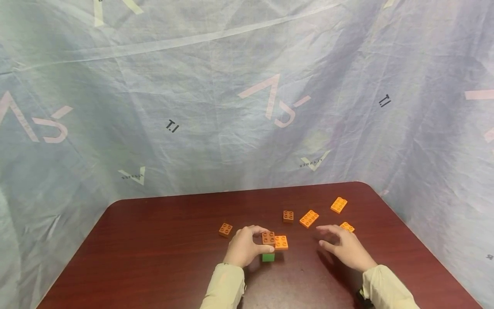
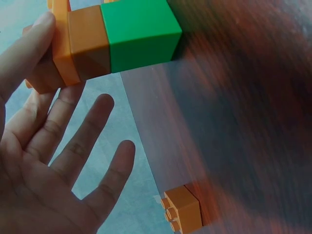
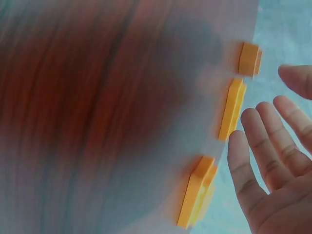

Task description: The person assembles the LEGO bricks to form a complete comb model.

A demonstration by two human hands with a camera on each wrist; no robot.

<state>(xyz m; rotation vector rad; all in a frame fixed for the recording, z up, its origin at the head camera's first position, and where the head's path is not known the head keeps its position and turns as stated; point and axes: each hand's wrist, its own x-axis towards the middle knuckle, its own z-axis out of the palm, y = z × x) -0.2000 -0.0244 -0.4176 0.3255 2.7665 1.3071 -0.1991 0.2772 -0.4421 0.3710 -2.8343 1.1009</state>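
My left hand (image 1: 242, 249) pinches a small tower of toy building bricks near its top, thumb on the near side. A brown brick (image 1: 268, 237) tops the tower. Under it a thin orange brick (image 1: 281, 242) juts out to the right. The left wrist view shows another brown brick (image 2: 89, 44) below that, then a green block (image 2: 141, 34) at the bottom. To the right, my right hand (image 1: 347, 249) hovers over the table with relaxed fingers and holds nothing. Its fingers partly cover a thin orange brick (image 1: 347, 226) in the head view.
Loose on the dark red table (image 1: 173, 257) lie a brown brick (image 1: 225, 229) left of the tower and another brown brick (image 1: 288, 216) behind it. Two more thin orange bricks, one nearer (image 1: 309, 219) and one farther (image 1: 338, 204), lie back right. A printed grey curtain (image 1: 208, 163) surrounds the table.
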